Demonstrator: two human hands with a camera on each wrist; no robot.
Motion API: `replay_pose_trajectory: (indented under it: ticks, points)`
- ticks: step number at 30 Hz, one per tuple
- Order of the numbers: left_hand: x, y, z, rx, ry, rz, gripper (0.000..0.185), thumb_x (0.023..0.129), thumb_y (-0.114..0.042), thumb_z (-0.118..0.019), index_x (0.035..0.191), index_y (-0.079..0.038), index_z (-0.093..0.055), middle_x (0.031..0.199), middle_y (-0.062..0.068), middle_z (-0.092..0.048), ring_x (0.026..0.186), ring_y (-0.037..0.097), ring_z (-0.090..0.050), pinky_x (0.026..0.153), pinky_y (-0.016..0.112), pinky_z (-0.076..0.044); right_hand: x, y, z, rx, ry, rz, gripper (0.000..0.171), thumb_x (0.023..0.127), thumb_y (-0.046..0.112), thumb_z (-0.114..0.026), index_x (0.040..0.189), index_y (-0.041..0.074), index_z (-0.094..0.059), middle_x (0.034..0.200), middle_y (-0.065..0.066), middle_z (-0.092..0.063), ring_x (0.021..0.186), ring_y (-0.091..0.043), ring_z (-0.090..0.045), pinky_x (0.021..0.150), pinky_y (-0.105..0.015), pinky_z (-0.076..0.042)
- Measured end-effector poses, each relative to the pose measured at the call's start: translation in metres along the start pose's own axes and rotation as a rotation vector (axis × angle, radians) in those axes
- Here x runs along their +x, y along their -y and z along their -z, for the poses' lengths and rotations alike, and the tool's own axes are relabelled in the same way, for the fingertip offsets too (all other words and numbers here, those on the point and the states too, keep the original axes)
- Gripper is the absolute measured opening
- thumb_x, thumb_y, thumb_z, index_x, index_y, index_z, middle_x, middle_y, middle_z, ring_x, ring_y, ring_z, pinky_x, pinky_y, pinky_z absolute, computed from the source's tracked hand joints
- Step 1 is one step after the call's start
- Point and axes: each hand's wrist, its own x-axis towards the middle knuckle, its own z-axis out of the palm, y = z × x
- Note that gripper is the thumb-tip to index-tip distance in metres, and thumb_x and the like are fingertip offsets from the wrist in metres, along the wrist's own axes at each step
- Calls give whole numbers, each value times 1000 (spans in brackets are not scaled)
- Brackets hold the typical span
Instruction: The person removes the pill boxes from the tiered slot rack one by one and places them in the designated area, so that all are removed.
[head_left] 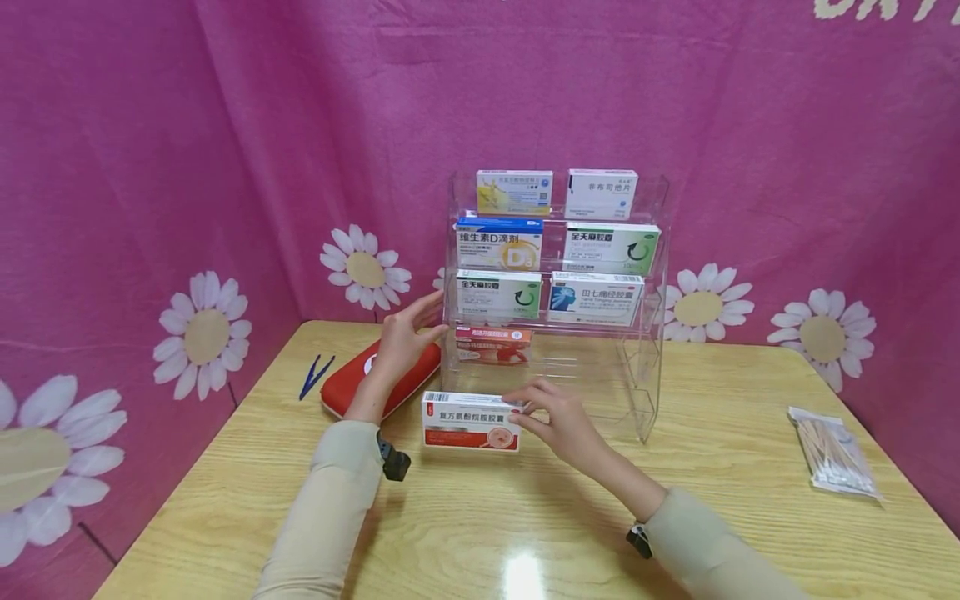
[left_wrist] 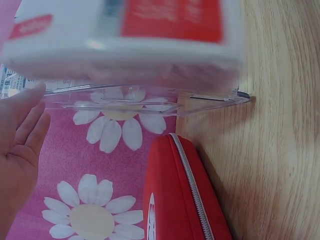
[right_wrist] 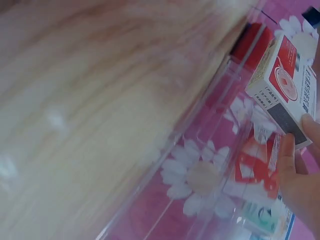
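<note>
the left hand (head_left: 401, 340) reaches forward from a beige sleeve, its fingers straight and relaxed, the fingertips touching the left wall of the clear acrylic rack (head_left: 651, 250); it grasps nothing. the right hand (head_left: 558, 417) comes in lower, nearer the front edge of the table (head_left: 750, 517), and pinches the right end of a white and red medicine box (head_left: 470, 421) between thumb and fingers. that box is held just in front of the rack's bottom tier, long side level, its printed face toward the person; whether it touches the tabletop cannot be told. the right wrist view shows the same box (right_wrist: 282, 70) with the fingertips (right_wrist: 287, 150) on its end. in the left wrist view the box (left_wrist: 125, 35) is blurred above the rack's clear edge (left_wrist: 150, 100), with the open palm (left_wrist: 17, 150) beside it. under the left forearm a red zipped pouch (head_left: 352, 387) lies near the table's left edge, and blue tweezers (head_left: 315, 375) lie just left of it. a red-orange box (head_left: 492, 343) sits in the rack's lowest filled tier, directly behind the held box, with six more boxes on the three tiers above it. a packet of cotton swabs (head_left: 832, 454) lies well apart near the right edge.
</note>
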Motion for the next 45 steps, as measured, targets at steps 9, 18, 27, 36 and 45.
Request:
replay_pose_trajectory:
  ticks: [9, 18, 27, 36, 45]
  points:
    - [0, 1, 0, -1, -5, 2, 56, 87, 0, -69, 140, -4, -53, 136, 18, -60, 126, 30, -60, 104, 38, -51, 5, 6, -23, 2, 113, -32, 22, 82, 6, -76, 103, 4, -72, 91, -10, -68, 74, -19, -70, 69, -26, -61]
    - [1, -1, -1, 17, 0, 5, 56, 88, -2, -69, 140, -6, -52, 138, 17, -59, 126, 29, -60, 104, 39, -51, 9, 4, -36, 58, 193, -149, 23, 82, 2, -74, 104, -3, -71, 96, -16, -68, 82, -25, -70, 73, -21, -61]
    - [2, -1, -1, 26, -2, -4, 55, 88, -3, -70, 140, -7, -53, 137, 17, -60, 125, 28, -60, 103, 38, -52, 13, 0, -39, 125, 316, -234, 30, 82, -2, -73, 111, -7, -67, 101, -21, -65, 88, -30, -71, 76, -26, -62]
    - [1, 1, 0, 14, 2, -1, 56, 88, -2, -69, 141, -7, -52, 137, 17, -60, 125, 28, -61, 104, 38, -51, 17, -6, -49, 139, 438, -228, 24, 84, 1, -72, 106, -8, -68, 100, -21, -73, 87, -24, -73, 77, -21, -60]
    - [0, 3, 2, 19, -5, -12, 56, 87, -2, -70, 140, -6, -53, 135, 17, -61, 125, 29, -61, 103, 39, -52, 18, -6, -53, 111, 458, -204, 20, 85, 3, -71, 103, -7, -69, 85, -13, -72, 74, -2, -60, 65, -10, -49]
